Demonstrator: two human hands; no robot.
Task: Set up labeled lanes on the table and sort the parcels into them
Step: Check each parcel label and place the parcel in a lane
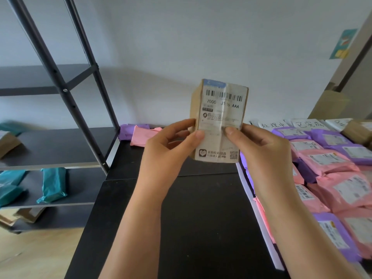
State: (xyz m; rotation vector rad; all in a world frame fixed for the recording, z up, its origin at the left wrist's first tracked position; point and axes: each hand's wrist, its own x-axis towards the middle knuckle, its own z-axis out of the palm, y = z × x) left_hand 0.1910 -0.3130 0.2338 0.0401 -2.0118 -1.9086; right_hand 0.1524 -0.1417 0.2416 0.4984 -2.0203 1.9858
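A small brown cardboard parcel [220, 109] with a white barcode label is held upright above the black table [201, 218], label facing me. My left hand [171, 146] grips its lower left edge, thumb on the label. My right hand [259, 150] pinches its lower right edge. To the right, pink parcels [326, 158] and purple parcels [354, 152] lie in rows on the table. White handwritten lane labels [272, 124] stand along the table's far edge. A white strip [259, 218] runs down the table left of the rows.
A dark metal shelf rack [60, 85] stands at left with teal parcels [53, 185] and brown parcels [9, 141] on its boards. A few pink and purple parcels [141, 133] lie at the table's far left corner. Brown boxes [358, 130] sit far right.
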